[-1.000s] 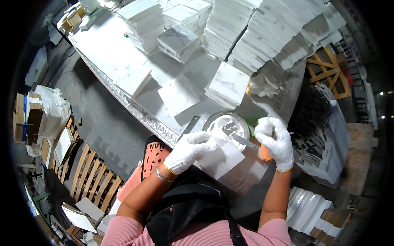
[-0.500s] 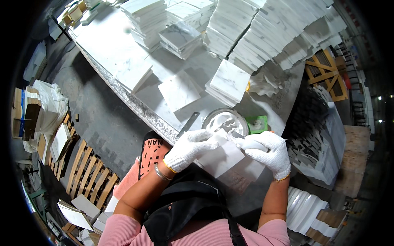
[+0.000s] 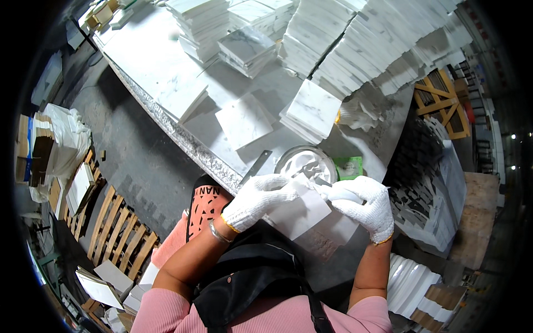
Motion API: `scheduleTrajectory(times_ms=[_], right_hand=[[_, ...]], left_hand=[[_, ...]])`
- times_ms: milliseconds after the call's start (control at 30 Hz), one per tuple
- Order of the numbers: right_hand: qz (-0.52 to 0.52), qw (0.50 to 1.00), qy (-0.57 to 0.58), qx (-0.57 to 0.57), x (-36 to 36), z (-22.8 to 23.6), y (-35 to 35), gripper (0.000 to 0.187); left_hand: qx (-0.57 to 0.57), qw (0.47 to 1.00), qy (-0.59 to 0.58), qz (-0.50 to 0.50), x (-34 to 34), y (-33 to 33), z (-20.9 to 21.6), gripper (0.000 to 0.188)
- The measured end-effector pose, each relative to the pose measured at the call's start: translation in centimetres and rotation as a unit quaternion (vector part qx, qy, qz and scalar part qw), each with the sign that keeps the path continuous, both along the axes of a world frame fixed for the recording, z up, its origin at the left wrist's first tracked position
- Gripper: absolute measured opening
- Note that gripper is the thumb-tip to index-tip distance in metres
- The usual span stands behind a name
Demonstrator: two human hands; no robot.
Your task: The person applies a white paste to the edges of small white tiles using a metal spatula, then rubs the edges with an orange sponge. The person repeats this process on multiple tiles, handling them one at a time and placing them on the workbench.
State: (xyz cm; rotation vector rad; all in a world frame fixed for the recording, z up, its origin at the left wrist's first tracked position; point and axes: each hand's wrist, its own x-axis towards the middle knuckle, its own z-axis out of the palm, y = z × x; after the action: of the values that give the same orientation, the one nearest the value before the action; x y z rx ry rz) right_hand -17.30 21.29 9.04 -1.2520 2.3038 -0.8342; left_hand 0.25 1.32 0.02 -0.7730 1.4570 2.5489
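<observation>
My left hand (image 3: 260,202), in a white knitted glove, is closed on the left edge of a white tile (image 3: 302,213), held tilted in front of my body. My right hand (image 3: 365,206), gloved the same way, is closed around a small tool with a smooth pale handle (image 3: 343,196). The tool's tip meets the tile's upper right edge; its exact shape is hard to make out. Just beyond the tile stands a round tub (image 3: 305,162) of white paste. A green packet (image 3: 350,167) lies to the tub's right, and a flat metal strip (image 3: 256,168) to its left.
On the worktable (image 3: 214,141) lie a single marbled tile (image 3: 244,122), a short tile stack (image 3: 313,108) and crumpled gloves (image 3: 361,114). Tall rows of tiles (image 3: 383,39) fill the far side. Wooden pallets (image 3: 119,230) rest on the floor at left, a wooden crate (image 3: 444,102) at right.
Both hands keep their grips, with the tool still at the tile's edge. The whole view has shifted very slightly.
</observation>
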Motion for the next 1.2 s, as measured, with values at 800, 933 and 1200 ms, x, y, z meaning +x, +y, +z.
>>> scheduleTrajectory(times_ms=[800,933,1200], right_hand=[[0.035,0.998,0.044,-0.007,-0.2,0.5,-1.1,0.027],[0.026,0.999,0.038,-0.002,0.0,0.8,-1.2,0.027],[0.016,1.000,0.025,-0.003,-0.1,0.3,-1.1,0.028]], left_hand=[[-0.019,1.000,-0.011,-0.010,-0.1,-0.2,0.3,0.042],[-0.009,1.000,-0.008,-0.004,-0.2,-0.1,0.2,0.043],[-0.014,1.000,-0.004,-0.007,-0.1,0.0,0.0,0.043]])
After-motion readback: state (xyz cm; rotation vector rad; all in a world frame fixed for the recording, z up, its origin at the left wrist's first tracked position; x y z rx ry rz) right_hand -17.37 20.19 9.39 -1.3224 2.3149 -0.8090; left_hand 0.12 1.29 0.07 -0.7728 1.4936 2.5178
